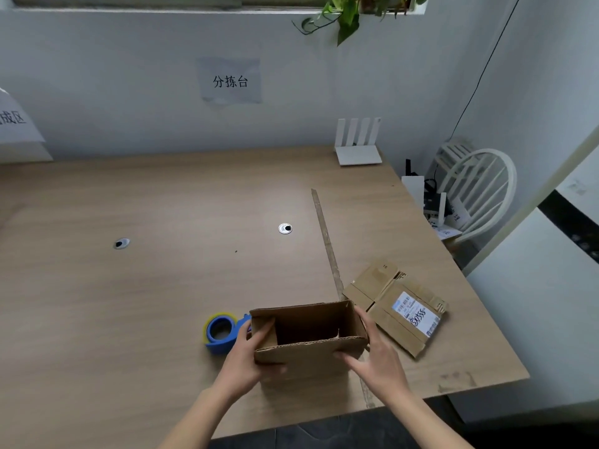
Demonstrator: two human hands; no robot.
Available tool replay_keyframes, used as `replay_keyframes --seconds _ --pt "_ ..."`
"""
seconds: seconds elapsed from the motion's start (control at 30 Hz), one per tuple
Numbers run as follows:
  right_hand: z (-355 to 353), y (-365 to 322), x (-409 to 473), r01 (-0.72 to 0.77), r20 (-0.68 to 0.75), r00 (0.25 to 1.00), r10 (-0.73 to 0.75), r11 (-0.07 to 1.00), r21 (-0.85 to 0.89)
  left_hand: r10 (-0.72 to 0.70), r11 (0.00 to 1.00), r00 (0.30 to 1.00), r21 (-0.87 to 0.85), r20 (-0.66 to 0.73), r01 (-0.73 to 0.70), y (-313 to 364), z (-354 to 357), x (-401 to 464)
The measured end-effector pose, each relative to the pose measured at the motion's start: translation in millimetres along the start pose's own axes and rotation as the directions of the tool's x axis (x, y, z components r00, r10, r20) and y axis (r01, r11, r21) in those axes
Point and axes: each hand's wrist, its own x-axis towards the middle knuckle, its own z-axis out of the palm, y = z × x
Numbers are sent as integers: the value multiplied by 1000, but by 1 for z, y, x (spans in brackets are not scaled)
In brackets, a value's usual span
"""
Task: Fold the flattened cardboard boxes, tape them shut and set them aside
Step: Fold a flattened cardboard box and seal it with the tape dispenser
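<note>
From the head camera, an open cardboard box (308, 332) stands on the wooden worktop (146, 286), close to its front edge. You can see right down into it. The left hand (241, 358) grips the box's left end, with fingers curled over the wall and the thumb on the front. The right hand (377, 354) holds the right end, fingers spread along the side and thumb pressed on the front wall.

A blue tape roll (220, 332) sits just beside the box on its left. A flat box (398, 306) with a white label lies near the worktop's right edge. A white router (358, 144) stands at the back right corner.
</note>
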Motion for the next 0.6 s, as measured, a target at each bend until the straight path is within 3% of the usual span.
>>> replay_keyframes --seconds 0.23,0.37,0.6 --pt "-1 -6 7 -18 -72 997 23 998 66 -144 951 990 -278 -11 135 21 2 -1" --pt "-7 -20 20 -46 -141 988 56 996 72 -202 924 979 -337 -28 181 24 4 4" --pt "-23 -23 31 33 204 979 -15 996 -88 -165 932 984 -314 75 180 16 -7 -3"
